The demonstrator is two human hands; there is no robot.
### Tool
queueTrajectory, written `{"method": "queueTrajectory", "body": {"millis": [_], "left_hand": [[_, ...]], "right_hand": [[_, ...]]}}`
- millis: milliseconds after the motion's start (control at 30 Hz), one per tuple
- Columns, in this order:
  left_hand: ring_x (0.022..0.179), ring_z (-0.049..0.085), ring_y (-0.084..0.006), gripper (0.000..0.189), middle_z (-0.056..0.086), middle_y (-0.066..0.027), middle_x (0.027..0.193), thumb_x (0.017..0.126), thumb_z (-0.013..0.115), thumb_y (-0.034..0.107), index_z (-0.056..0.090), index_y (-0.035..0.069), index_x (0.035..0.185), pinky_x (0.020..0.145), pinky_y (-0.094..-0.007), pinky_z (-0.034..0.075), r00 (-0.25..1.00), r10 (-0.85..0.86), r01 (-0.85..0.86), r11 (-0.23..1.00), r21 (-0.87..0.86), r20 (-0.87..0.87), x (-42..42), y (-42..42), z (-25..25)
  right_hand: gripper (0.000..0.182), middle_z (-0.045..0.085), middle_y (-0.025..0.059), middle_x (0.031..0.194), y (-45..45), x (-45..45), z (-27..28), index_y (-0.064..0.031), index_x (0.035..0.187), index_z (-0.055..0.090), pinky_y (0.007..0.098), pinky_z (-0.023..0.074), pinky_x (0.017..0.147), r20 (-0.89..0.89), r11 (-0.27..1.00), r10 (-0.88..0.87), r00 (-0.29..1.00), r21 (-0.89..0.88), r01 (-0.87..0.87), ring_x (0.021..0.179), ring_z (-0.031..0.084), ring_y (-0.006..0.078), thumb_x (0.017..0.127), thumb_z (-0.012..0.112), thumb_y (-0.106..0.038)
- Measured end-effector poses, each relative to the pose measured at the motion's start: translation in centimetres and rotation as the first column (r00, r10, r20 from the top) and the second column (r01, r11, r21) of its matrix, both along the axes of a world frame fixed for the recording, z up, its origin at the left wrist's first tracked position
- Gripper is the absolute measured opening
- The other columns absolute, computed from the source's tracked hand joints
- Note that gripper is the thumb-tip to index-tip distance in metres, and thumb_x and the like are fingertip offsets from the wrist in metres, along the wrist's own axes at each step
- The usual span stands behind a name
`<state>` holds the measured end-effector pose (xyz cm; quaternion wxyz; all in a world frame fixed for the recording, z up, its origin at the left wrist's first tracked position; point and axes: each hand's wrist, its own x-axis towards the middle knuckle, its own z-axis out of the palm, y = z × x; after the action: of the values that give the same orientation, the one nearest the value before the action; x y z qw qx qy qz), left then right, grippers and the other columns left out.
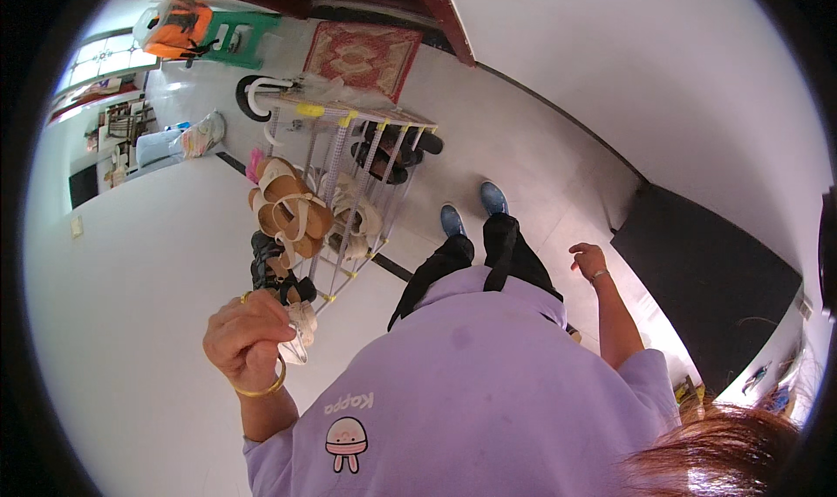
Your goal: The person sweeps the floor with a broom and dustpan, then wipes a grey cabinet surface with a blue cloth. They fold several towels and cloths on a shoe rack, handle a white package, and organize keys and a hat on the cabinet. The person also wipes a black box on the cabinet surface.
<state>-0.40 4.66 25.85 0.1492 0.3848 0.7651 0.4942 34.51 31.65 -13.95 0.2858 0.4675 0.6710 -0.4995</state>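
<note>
My left hand (250,332), with a gold bangle and a ring, is raised at the left with its fingers curled. A pale shoe (299,333) shows just beyond the fingertips; whether the hand grips anything cannot be told. My right hand (589,259) hangs low by my right side, a bracelet at the wrist, fingers loosely apart and nothing in them. In front of me to the left stands a tubular shoe rack (335,150) with yellow joints. White-strapped tan sandals (294,206), black sandals (267,261), pale sneakers (353,219) and dark slippers (386,160) are on it.
Umbrella handles (258,98) stick out at the rack's far end. Beyond lie a red patterned mat (361,55) and a green stool (239,38) with an orange backpack (180,31). White walls (150,288) flank me, and a black panel (703,281) is on the right.
</note>
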Motion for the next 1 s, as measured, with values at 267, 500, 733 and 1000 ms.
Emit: {"method": "queueTrajectory", "body": {"millis": [267,500,733,1000], "left_hand": [[0.034,0.033,-0.0092,0.018,0.041,0.0013,0.044,0.075,0.068,0.033,0.063,0.019,0.067,0.032,-0.021,0.021,0.79,-0.579,0.488,0.794,0.363,0.203,-1.1,1.7,2.0],[0.036,0.032,-0.0079,0.024,0.037,0.0028,0.046,0.066,0.072,0.044,0.069,0.033,0.087,0.034,-0.0209,0.02,0.688,-0.667,0.599,0.744,0.297,0.285,-0.3,2.9,4.2],[0.038,0.037,-0.0081,0.009,0.04,0.0002,0.05,0.072,0.061,0.014,0.058,0.018,0.064,0.035,-0.0203,0.024,0.703,-0.669,0.592,0.738,0.323,0.24,0.0,3.3,4.3],[0.036,0.023,-0.008,0.018,0.026,0.0052,0.047,0.077,0.065,0.04,0.063,0.03,0.092,0.035,-0.0245,0.015,0.729,-0.666,0.592,0.729,0.344,0.155,0.2,4.5,3.5]], "right_hand": [[0.027,0.065,0.0122,0.066,0.4,0.9,-2.2,-0.0032,0.092,0.064,0.0283,0.0489,0.063,-0.041,0.993,-0.12,0.992,-0.015,0.12,0.061,0.064,0.0184,0.069,0.051,-0.009],[0.027,0.064,0.0127,0.065,0.6,-0.4,-2.1,-0.0014,0.093,0.063,0.0274,0.0494,0.061,-0.142,1.0,0.025,0.99,-0.009,-0.026,0.058,0.063,0.0166,0.071,0.049,-0.009],[0.026,0.064,0.0123,0.065,0.2,-0.5,-2.1,-0.0013,0.093,0.063,0.0273,0.0495,0.06,-0.031,0.992,-0.108,0.994,-0.064,0.106,0.058,0.063,0.0157,0.073,0.049,-0.009],[0.022,0.062,0.0083,0.064,0.1,0.5,-3.3,-0.0044,0.093,0.063,0.0254,0.0423,0.041,-0.059,0.983,-0.167,0.984,-0.088,0.162,0.053,0.059,0.0129,0.073,0.052,-0.009]]}}
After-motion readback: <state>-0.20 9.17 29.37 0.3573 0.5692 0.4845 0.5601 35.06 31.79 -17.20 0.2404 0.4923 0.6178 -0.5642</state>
